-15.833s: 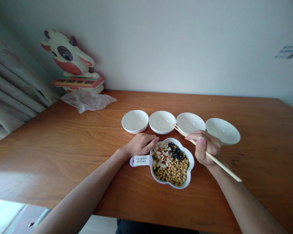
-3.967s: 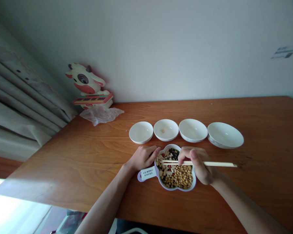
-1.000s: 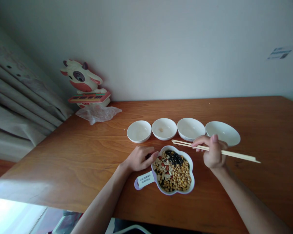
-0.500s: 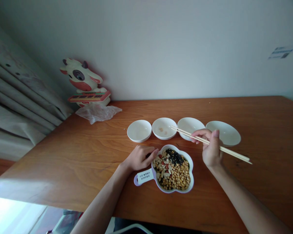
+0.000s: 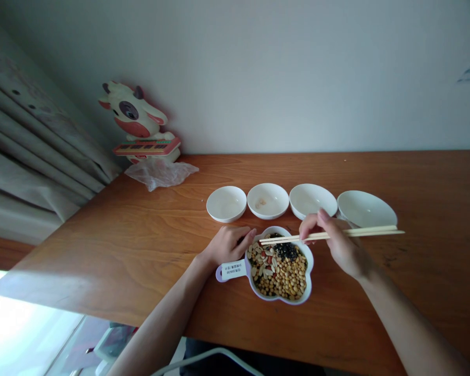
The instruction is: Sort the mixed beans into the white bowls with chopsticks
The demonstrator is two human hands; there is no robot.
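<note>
A pair of wooden chopsticks (image 5: 319, 236) is held in my right hand (image 5: 337, 243), its fingers closed around them. Their tips lie over the upper part of a white flower-shaped bowl (image 5: 310, 271) with a lilac handle carrying a label. Inside are peanuts (image 5: 266, 266), yellow soybeans (image 5: 292, 279) and black seeds (image 5: 287, 251), with a few red pieces. My left hand (image 5: 229, 244) rests on the table with curled fingers gripping the bowl's left rim. Nothing can be made out between the chopstick tips.
Behind the flower-shaped bowl stands a row of white bowls: the far left one (image 5: 226, 215), a second (image 5: 268, 213) with a few pale pieces in it, a third (image 5: 313, 209) and the far right one (image 5: 366, 216). A cow toy keyboard (image 5: 147, 146) and plastic bag (image 5: 162, 174) sit back left.
My right hand has brought the chopsticks from the second white bowl down toward me, over the flower-shaped bowl. My left hand keeps its place at the rim. The view has shifted slightly.
</note>
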